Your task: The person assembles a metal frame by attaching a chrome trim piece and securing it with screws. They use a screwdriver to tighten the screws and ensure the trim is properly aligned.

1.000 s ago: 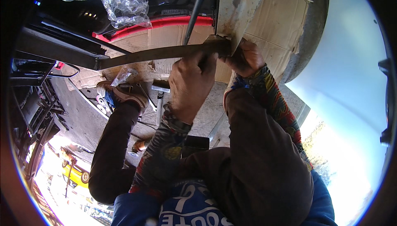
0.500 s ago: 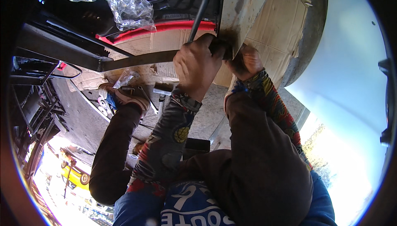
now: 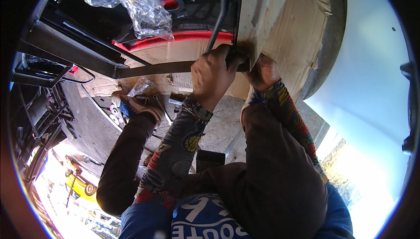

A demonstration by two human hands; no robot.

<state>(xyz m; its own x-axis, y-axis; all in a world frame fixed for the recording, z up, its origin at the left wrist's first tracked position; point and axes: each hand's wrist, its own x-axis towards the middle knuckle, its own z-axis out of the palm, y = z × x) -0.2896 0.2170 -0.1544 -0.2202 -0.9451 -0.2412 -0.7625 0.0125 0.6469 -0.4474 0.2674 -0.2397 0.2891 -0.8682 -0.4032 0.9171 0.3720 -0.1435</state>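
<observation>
My left hand (image 3: 213, 78) is closed at the joint between a flat metal bar (image 3: 155, 69) and a pale, rust-stained metal beam (image 3: 264, 13). Its fingertips are dark and partly hidden in the shadow under the beam's end. Curled against the other side of that beam end is my right hand (image 3: 264, 73), its fingers partly behind the metal edge. Whatever the two hands grip there is too shaded to make out. A bent dark rod (image 3: 220, 18) comes down close to my left knuckles.
Cardboard sheets (image 3: 295, 33) lie behind the beam. Crumpled clear plastic (image 3: 142, 9) rests on a black, red-edged panel at the upper left. A wrench (image 3: 162, 107) lies on the floor by my shoe (image 3: 140, 107). A black box-shaped piece (image 3: 209, 160) is between my legs. A large white curved surface (image 3: 367, 68) stands at right.
The whole view has shifted slightly, so the frame and hands appear a little lower and further right. Both hands stay at the beam end with nearly the same grip.
</observation>
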